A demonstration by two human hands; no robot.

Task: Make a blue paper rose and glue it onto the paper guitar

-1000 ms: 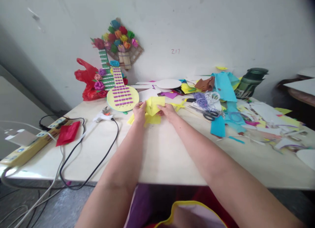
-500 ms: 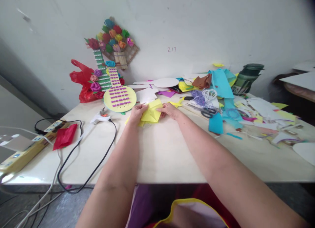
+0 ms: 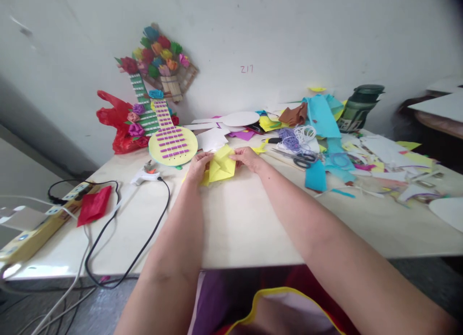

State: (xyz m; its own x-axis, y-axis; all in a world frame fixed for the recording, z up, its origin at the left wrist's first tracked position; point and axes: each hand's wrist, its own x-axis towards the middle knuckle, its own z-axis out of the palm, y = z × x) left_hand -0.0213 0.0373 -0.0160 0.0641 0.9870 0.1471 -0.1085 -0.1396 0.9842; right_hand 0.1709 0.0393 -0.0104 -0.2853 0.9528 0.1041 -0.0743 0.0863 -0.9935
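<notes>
Between my two hands is a creased piece of yellow paper [image 3: 222,165], held by its sides a little above the table. My left hand [image 3: 199,165] pinches its left edge, and my right hand [image 3: 246,158] pinches its upper right edge. More yellow paper shows below and to the left of my left hand, partly hidden by it. Just behind lies a white paper piece [image 3: 213,139]. A yellow paper guitar [image 3: 172,146] with purple strips leans to the left of my hands.
A glue gun [image 3: 145,177] with a black cord lies left, near a red packet [image 3: 94,205] and a power strip [image 3: 47,231]. Scissors [image 3: 303,159], yarn [image 3: 289,139], blue paper [image 3: 315,177] and scraps spread right. A green bottle [image 3: 361,108] stands at the back.
The yellow paper has turned and its folds now stand out more, while both hands keep their pinch on it. The whole view has shifted slightly.
</notes>
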